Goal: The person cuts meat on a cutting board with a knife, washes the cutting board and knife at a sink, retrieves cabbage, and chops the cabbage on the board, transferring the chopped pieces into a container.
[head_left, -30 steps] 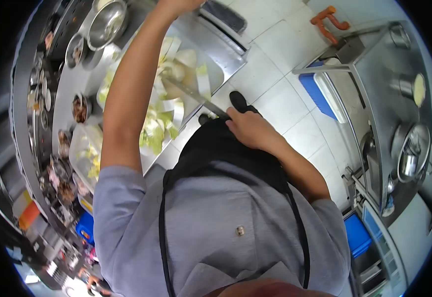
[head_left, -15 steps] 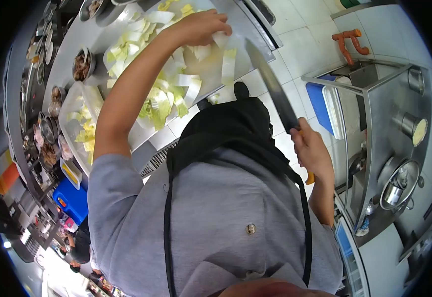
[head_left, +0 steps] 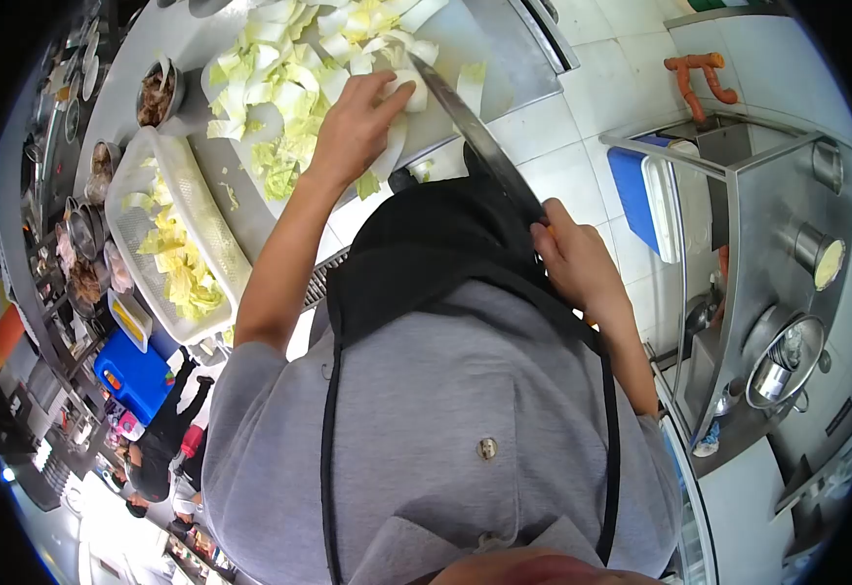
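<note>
Pale green and white cut cabbage covers much of the white cutting board. My left hand is on the cabbage near the board's right side, thumb and fingers bent around a whitish piece. My right hand is wrapped around the orange-yellow handle of a large kitchen knife. Its long blade points up and left, the tip beside the cabbage just right of my left fingers. Whether the edge touches the cabbage, I cannot tell. One strip of cabbage lies apart, to the right of the blade.
A white perforated basket holding yellowish leaves stands left of my left forearm. Metal bowls of food line the counter's far left. To my right is a steel station with pots and a strainer. Another person is at lower left.
My left hand has come down and back toward me, onto the cabbage. The knife has moved left, its tip now beside that hand. More of the basket shows.
</note>
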`<state>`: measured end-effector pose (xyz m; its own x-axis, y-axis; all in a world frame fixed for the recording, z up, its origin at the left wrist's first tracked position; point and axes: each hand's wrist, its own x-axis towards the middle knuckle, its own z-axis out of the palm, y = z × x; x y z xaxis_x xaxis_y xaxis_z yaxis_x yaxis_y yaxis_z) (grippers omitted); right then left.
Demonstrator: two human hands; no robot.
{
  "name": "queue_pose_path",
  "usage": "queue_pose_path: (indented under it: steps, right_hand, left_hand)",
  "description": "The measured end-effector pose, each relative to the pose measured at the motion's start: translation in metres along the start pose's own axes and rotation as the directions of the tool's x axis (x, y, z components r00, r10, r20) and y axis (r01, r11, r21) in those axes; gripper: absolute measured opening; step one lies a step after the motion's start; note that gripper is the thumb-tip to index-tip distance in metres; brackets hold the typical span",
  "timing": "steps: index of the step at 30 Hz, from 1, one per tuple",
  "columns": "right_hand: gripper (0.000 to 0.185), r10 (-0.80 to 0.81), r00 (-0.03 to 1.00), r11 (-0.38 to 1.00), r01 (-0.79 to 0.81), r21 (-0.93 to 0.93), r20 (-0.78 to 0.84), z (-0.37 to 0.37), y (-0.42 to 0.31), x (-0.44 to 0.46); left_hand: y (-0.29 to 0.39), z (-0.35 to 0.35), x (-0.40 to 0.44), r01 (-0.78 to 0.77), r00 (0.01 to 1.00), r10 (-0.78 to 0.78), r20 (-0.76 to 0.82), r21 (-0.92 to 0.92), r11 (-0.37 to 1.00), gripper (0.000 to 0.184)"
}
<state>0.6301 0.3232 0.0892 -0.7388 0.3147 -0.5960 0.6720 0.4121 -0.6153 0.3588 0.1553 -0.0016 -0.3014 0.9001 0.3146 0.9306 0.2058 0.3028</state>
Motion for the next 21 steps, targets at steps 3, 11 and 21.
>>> queue_pose_path:
  steps: [3, 11, 21]
  right_hand:
    - [0.018, -0.023, 0.999, 0.997, 0.025, -0.075, 0.028, 0.003, -0.007, 0.007]
    - [0.014, -0.018, 0.999, 0.974, 0.026, -0.224, 0.038, -0.013, -0.016, 0.012]
    - [0.013, -0.050, 0.994, 0.945, 0.080, -0.318, 0.101, -0.039, -0.025, 0.025]
  left_hand:
    - [0.007, -0.002, -0.006, 0.118, 0.989, -0.129, -0.077, -0.134, 0.984, 0.033]
    - [0.007, 0.002, 0.005, 0.277, 0.945, -0.307, -0.113, -0.221, 0.935, 0.017]
    - [-0.001, 0.004, 0.011, 0.199, 0.967, -0.226, -0.115, -0.212, 0.957, 0.012]
